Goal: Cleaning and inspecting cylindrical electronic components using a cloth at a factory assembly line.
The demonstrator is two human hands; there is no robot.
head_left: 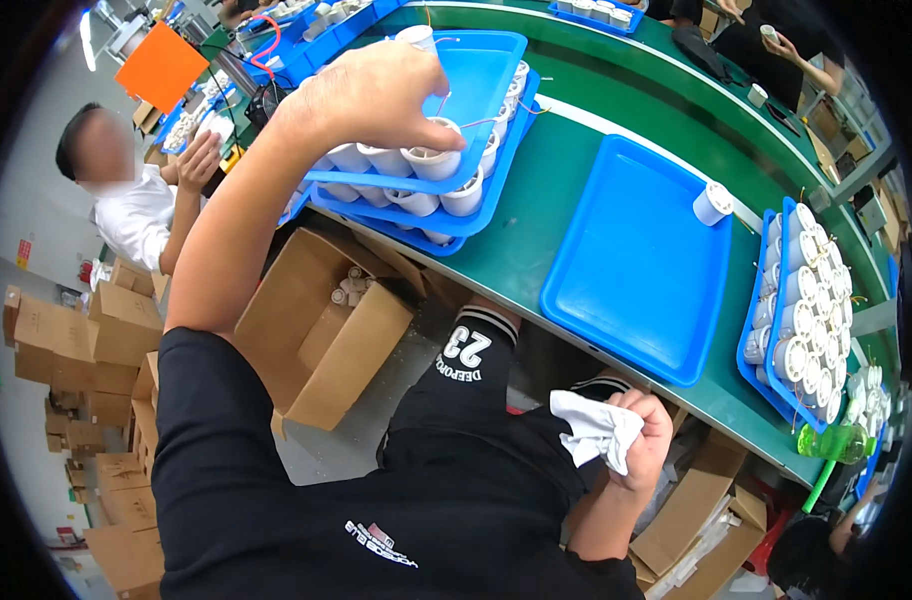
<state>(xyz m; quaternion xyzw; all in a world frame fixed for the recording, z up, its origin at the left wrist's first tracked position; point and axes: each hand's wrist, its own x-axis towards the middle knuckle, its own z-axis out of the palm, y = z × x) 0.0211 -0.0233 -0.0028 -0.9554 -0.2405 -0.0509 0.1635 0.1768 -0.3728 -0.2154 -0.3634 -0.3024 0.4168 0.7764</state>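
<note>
My left hand (381,95) reaches over a stacked blue tray (481,70) at the upper left. Its thumb stands apart from the curled fingers and lies over the rim of a white cylindrical part (431,160); the fingertips are partly hidden. More such white parts, with thin wires, fill the tray around the hand and the tray below. One white part (416,38) shows just beyond my knuckles. Low in front of my body, my right hand (648,440) is closed around a crumpled white cloth (596,428).
On the green bench (516,200), a blue tray (641,260) carries a single white part (713,203). Stacked trays of white parts (811,310) stand at right, near a green bottle (836,443). Below is an open cardboard box (326,350). A person (136,200) sits at left.
</note>
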